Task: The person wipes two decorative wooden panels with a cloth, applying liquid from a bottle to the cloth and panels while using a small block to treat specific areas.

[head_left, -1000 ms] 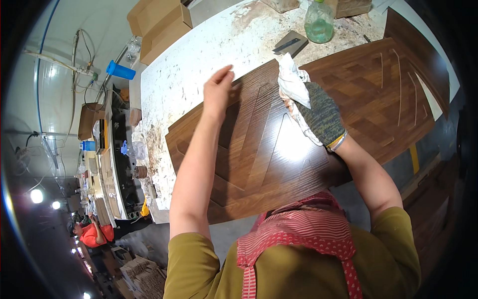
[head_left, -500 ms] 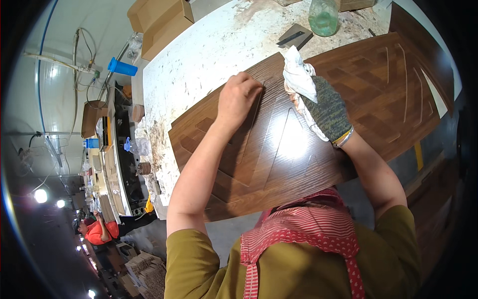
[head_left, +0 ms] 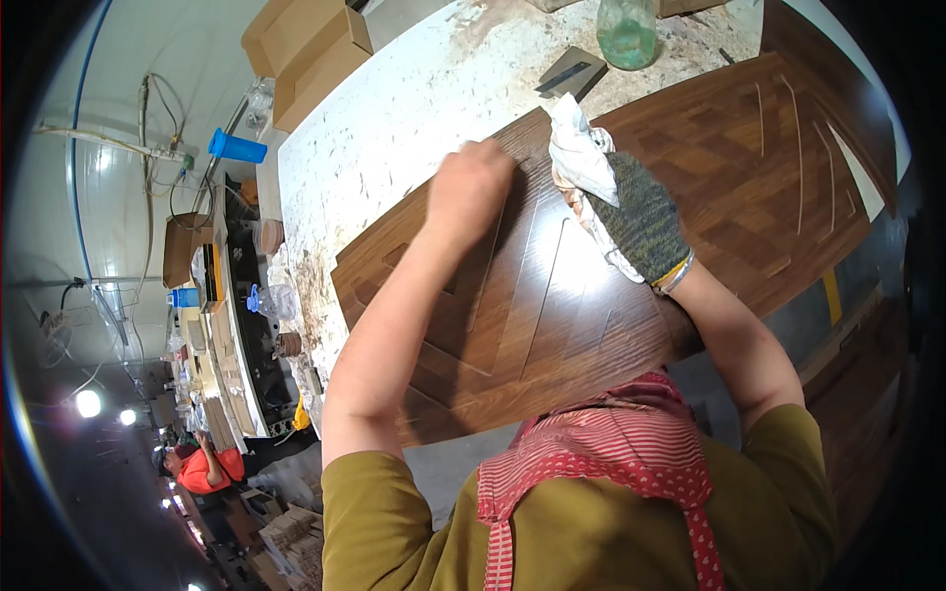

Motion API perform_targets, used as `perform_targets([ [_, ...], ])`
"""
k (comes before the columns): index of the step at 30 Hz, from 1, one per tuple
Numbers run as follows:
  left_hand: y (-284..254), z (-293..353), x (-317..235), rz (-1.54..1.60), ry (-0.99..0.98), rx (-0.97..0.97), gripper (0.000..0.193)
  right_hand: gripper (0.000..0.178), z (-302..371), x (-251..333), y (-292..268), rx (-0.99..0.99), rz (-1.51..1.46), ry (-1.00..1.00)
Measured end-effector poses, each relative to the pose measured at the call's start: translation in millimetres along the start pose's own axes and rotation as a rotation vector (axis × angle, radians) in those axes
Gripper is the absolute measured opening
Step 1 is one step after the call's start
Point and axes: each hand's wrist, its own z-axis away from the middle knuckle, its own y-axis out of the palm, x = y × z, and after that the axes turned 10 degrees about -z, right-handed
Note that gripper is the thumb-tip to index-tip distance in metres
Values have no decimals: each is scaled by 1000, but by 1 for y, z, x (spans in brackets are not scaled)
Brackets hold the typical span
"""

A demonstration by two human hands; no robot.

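A dark brown wood-grain panel [head_left: 503, 345] with raised slanted lines lies in front of me. On its far left part rests my left hand [head_left: 471, 192], bare and somewhat blurred. Its fingers are curled down in a closed shape; whatever they hold, if anything, is hidden. My right hand [head_left: 645, 217] wears a dark grey knit glove with a yellow-edged cuff. It is closed around a crumpled white cloth [head_left: 581, 158], which lies against the panel near its middle. Bright light glares off the surface between my hands.
Beyond the panel, the stained white table [head_left: 394, 118] bears a flat grey block [head_left: 572, 74] and a greenish glass jar [head_left: 627, 39]. An open cardboard box [head_left: 305, 64] is at the far left. Another dark panel [head_left: 828, 89] stands at the right. A person in red [head_left: 209, 470] is at the lower left.
My left hand has shifted slightly and its fingers now look blurred and more tucked under. The right hand keeps the cloth in nearly the same spot. The whole view has turned slightly.
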Motion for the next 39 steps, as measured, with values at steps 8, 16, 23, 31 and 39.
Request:
perform_targets([
  [8, 35, 48, 147, 821, -1150, -208, 25, 37, 1, 1, 3, 19, 27, 22],
  [16, 32, 110, 183, 561, -1149, -229, 24, 32, -2, 16, 3, -13, -127, 183],
  [23, 21, 147, 188, 898, -1288, -156, 19, 29, -1, 7, 3, -98, -4, 66],
  [31, 43, 196, 149, 304, -761, 99, 34, 35, -40, 32, -14, 144, 65, 6],
  [39, 50, 197, 139, 100, -754, 139, 35, 30, -3, 119, 159, 537, 265, -140],
])
